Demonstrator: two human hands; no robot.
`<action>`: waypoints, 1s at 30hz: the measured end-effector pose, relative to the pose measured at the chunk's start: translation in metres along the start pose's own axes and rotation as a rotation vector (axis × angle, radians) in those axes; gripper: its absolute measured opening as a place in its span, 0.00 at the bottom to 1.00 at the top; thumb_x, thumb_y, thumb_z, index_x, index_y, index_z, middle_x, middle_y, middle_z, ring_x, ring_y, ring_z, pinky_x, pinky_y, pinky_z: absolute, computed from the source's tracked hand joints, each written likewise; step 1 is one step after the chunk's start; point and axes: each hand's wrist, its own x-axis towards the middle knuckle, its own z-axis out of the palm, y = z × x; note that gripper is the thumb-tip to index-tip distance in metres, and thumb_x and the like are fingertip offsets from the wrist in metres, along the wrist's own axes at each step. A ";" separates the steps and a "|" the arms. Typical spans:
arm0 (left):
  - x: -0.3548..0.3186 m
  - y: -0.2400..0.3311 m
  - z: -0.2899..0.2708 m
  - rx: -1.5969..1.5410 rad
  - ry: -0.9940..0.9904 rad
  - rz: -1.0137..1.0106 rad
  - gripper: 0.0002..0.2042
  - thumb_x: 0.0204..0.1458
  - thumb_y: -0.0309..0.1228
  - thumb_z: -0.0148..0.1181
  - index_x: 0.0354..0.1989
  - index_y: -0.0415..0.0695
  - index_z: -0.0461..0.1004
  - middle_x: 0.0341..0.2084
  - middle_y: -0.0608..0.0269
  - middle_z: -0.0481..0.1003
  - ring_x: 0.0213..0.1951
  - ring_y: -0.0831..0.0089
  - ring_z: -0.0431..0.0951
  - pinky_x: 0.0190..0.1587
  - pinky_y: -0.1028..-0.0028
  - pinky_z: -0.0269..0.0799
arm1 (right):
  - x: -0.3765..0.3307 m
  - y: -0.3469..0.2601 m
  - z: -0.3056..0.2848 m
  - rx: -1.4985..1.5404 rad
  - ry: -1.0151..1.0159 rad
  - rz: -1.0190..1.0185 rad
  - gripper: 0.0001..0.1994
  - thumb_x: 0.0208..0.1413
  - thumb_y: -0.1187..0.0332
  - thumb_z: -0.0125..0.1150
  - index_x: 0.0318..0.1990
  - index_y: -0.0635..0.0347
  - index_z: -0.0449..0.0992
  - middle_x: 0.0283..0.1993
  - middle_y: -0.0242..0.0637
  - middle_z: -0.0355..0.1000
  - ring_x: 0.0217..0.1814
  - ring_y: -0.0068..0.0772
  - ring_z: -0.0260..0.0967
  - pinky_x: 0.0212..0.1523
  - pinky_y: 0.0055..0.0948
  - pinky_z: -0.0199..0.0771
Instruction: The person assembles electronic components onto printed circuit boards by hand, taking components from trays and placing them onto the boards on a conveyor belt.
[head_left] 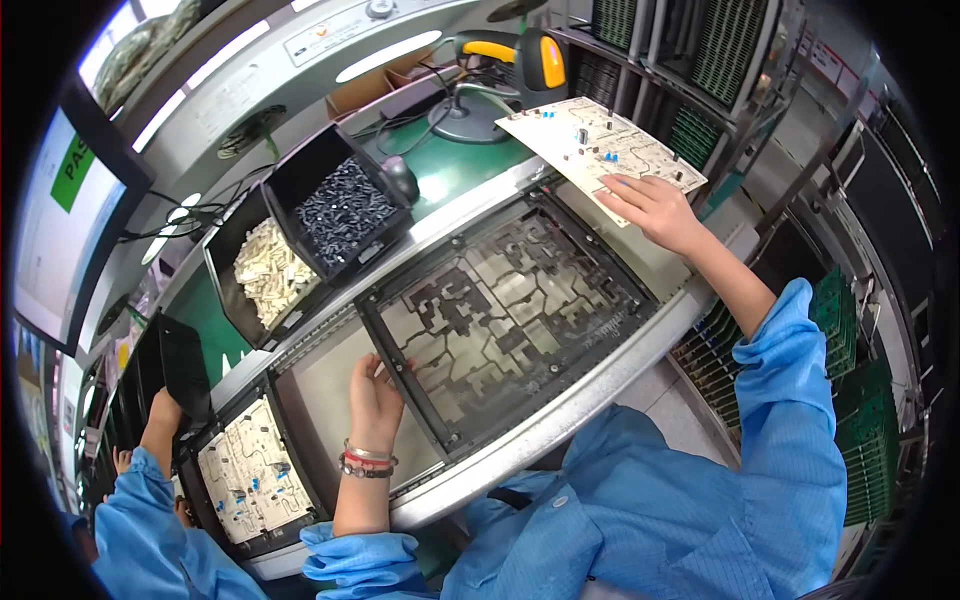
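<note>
The person wears a loose, light-blue work smock of thin fabric, its sleeves pushed up and bunched near the elbows, leaving both forearms bare. On the left wrist sit stacked bracelets [367,462], red, silver and dark beaded. The right wrist is bare.

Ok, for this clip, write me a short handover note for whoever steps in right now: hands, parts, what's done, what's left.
Left hand: open, fingers resting on the left edge of the dark carrier frame on the conveyor rails.
Right hand: flat on the near edge of the cream circuit board, which lies beyond the frame, not in it.
Done: board already carries some components.
Left: frame has no board in it yet.
A co-worker's frame with a board sits to the left.
</note>
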 end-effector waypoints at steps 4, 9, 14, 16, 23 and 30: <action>-0.011 0.006 0.006 0.010 0.041 0.068 0.13 0.56 0.35 0.45 0.44 0.38 0.64 0.38 0.45 0.71 0.43 0.55 0.73 0.47 0.62 0.70 | 0.011 0.009 0.020 0.007 0.003 -0.018 0.23 0.45 0.74 0.51 0.53 0.50 0.72 0.53 0.35 0.72 0.50 0.31 0.72 0.40 0.28 0.72; -0.007 0.001 0.007 0.014 0.005 0.044 0.13 0.56 0.33 0.45 0.43 0.37 0.65 0.37 0.47 0.72 0.42 0.56 0.74 0.46 0.62 0.70 | 0.016 0.017 0.025 0.054 -0.012 -0.019 0.26 0.40 0.77 0.52 0.52 0.54 0.72 0.55 0.36 0.70 0.50 0.34 0.71 0.38 0.29 0.71; -0.008 0.000 0.018 0.098 -0.006 -0.003 0.13 0.57 0.36 0.44 0.42 0.38 0.66 0.37 0.52 0.72 0.40 0.59 0.75 0.46 0.64 0.69 | 0.008 0.012 0.010 0.082 -0.025 -0.015 0.25 0.39 0.77 0.52 0.51 0.56 0.73 0.54 0.38 0.71 0.50 0.35 0.72 0.39 0.30 0.72; -0.006 -0.004 0.013 0.114 0.011 0.054 0.14 0.57 0.38 0.45 0.42 0.39 0.66 0.38 0.54 0.72 0.41 0.62 0.74 0.47 0.65 0.69 | 0.014 0.000 -0.014 0.164 -0.009 -0.036 0.21 0.41 0.76 0.53 0.48 0.59 0.74 0.52 0.41 0.72 0.50 0.38 0.72 0.41 0.32 0.73; -0.004 -0.014 0.007 0.128 -0.099 0.182 0.37 0.55 0.54 0.50 0.64 0.47 0.42 0.58 0.56 0.54 0.60 0.65 0.56 0.62 0.67 0.52 | -0.003 -0.042 -0.089 0.407 0.190 -0.221 0.10 0.49 0.73 0.59 0.41 0.58 0.73 0.43 0.41 0.76 0.42 0.38 0.76 0.44 0.39 0.73; -0.004 -0.017 0.026 0.101 -0.238 0.078 0.38 0.55 0.46 0.53 0.63 0.43 0.35 0.58 0.51 0.55 0.59 0.61 0.62 0.58 0.63 0.63 | 0.005 -0.050 -0.047 0.552 0.206 -0.299 0.11 0.46 0.73 0.61 0.40 0.57 0.76 0.43 0.37 0.76 0.45 0.35 0.75 0.48 0.41 0.73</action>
